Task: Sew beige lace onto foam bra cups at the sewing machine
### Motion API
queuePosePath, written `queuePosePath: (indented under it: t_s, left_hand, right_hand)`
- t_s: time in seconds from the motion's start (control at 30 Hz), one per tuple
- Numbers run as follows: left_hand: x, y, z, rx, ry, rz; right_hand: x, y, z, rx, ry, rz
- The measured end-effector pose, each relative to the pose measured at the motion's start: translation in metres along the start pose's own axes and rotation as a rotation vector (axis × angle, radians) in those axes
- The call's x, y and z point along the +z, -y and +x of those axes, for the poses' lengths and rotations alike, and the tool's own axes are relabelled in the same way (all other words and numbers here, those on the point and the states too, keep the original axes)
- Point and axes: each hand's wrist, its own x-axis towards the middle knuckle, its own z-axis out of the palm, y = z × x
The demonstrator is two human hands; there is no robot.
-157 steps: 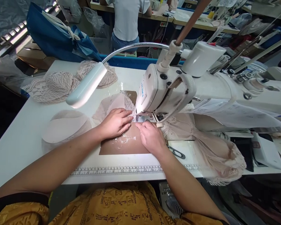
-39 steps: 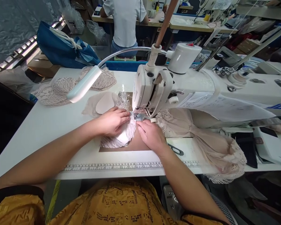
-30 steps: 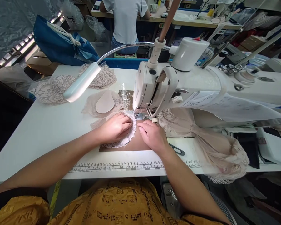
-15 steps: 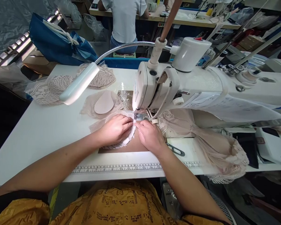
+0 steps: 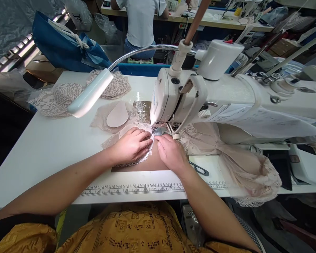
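Observation:
A pale pink lace piece [image 5: 144,159] lies under the needle end of the white sewing machine [image 5: 160,100], its curved edge running past the presser foot [image 5: 153,130]. My left hand [image 5: 133,144] rests over this piece with fingers bent and drawn together, holding it down by the edge. Just right of the foot, my right hand [image 5: 171,151] is curled, its thumb and forefinger closed at the lace edge. The fingertips hide part of the fabric there. Beneath lies a brown plate [image 5: 158,163] on the white table.
Lace cups [image 5: 113,88] and a sheer piece with an oval pad [image 5: 117,115] lie left. A lamp [image 5: 91,93] hangs over them. Thread snips [image 5: 198,168] lie beside my right wrist; more lace fabric [image 5: 250,172] drapes right. A person [image 5: 140,24] sits beyond.
The lace edge has turned slightly at the presser foot, and both hands have shifted a little with it. My right fingertips sit slightly further from the left ones. The view has moved slightly.

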Motion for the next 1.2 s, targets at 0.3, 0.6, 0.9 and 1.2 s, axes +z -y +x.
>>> queuePosePath:
  t_s: [0.3, 0.6, 0.9, 1.2]
  left_hand:
    - [0.000, 0.003, -0.002, 0.027, 0.046, -0.047]
    - [-0.011, 0.014, -0.007, 0.025, 0.078, -0.073]
    - [-0.018, 0.019, -0.007, 0.012, 0.071, -0.004]
    - [-0.012, 0.009, -0.006, 0.073, 0.142, 0.015]
  right_hand:
    - [0.000, 0.000, -0.003, -0.110, -0.043, 0.071]
    - [0.001, -0.001, -0.003, -0.160, -0.015, 0.052]
    - [0.002, 0.000, -0.006, -0.364, 0.043, 0.130]
    - [0.000, -0.003, -0.007, -0.081, -0.104, 0.131]
